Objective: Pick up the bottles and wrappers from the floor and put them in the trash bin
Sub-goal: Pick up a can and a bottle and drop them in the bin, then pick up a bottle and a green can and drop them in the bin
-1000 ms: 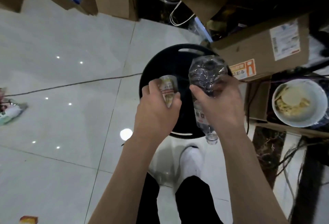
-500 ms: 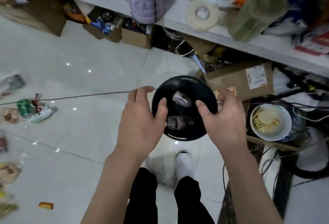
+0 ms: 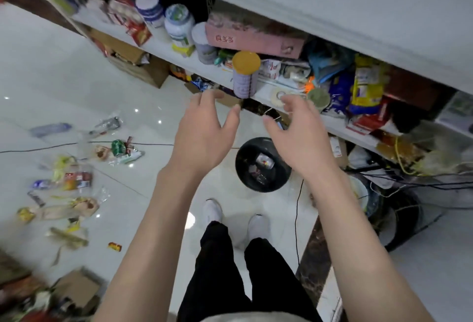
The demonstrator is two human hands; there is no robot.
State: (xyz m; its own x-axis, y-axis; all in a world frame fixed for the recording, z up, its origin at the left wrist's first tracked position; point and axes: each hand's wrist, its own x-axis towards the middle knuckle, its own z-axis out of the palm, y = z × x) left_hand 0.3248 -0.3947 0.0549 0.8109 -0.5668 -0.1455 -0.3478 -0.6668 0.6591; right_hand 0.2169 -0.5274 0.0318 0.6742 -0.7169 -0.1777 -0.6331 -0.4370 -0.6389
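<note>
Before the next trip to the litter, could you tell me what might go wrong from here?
1. The thin cable crosses the floor right beside the wrappers; a foot or a grab could snag it.
2. The clear bottles blend into the glossy floor and are easily missed.

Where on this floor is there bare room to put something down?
Bare tile lies between the wrappers and the trash bin, and beyond the clear bottles toward the cardboard boxes. Crowded: the cables right of the bin, the packed shelf.
</note>
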